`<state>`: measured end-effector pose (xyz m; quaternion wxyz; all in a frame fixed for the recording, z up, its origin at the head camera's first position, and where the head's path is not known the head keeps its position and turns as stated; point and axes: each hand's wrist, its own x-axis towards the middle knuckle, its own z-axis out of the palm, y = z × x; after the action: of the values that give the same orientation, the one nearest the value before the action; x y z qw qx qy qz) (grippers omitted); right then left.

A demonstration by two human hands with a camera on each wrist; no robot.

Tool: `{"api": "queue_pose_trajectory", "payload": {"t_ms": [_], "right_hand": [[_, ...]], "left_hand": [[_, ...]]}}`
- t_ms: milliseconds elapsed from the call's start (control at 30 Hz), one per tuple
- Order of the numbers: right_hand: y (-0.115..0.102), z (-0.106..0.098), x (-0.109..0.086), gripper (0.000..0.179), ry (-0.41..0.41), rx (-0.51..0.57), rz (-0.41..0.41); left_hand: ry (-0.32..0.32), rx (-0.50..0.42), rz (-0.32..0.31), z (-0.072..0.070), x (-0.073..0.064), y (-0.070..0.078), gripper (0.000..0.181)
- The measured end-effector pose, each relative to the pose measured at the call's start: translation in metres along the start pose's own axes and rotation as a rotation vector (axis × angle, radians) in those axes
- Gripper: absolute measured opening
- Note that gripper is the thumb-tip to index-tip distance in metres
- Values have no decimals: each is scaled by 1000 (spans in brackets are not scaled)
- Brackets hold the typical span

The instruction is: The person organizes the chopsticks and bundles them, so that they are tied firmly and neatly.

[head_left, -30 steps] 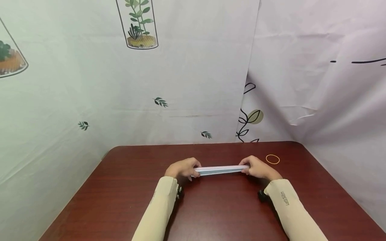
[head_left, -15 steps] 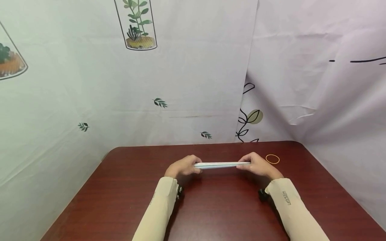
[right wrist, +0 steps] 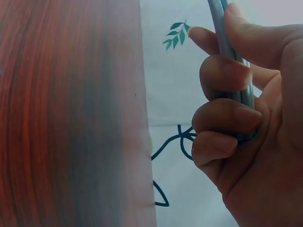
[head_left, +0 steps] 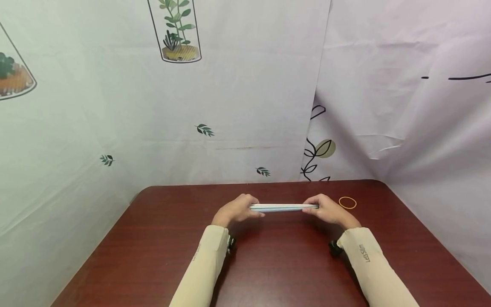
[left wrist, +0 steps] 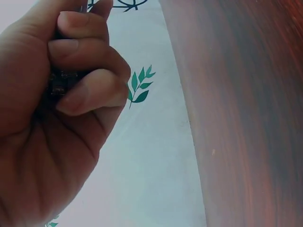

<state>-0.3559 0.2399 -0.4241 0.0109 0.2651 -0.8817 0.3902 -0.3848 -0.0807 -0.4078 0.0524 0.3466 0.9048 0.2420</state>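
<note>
Gripping the bundle (head_left: 281,208) at both ends, left hand (head_left: 238,209) and right hand (head_left: 327,210) hold its long axis crosswise, the yellow band (head_left: 348,208) nearer the right hand.

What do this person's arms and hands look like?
The left sleeve and right sleeve are cream, with small dark lettering. A black gadget shows near each wrist. The left hand and right hand wear no gloves.
</note>
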Motion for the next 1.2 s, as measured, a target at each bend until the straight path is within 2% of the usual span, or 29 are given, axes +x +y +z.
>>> {"api": "queue_pose_trajectory", "payload": {"t_ms": [233,467,700,900,1200], "right_hand": [[-3,-2,-1,15,33,-46,3],[1,-2,-1,14,90,-43,3],[-3,-2,0,14,115,-77,-6],[-7,-5,-1,14,101,-159,-3],[-17,-7,-2,14,134,-229,-11]], "left_hand": [[29,-49,13,-2,0,1,21],[114,-73,41,-3,0,3,21],[170,-75,41,-2,0,3,18],[192,-105,63,-2,1,4,26],[221,-102,92,-7,0,7,23]]}}
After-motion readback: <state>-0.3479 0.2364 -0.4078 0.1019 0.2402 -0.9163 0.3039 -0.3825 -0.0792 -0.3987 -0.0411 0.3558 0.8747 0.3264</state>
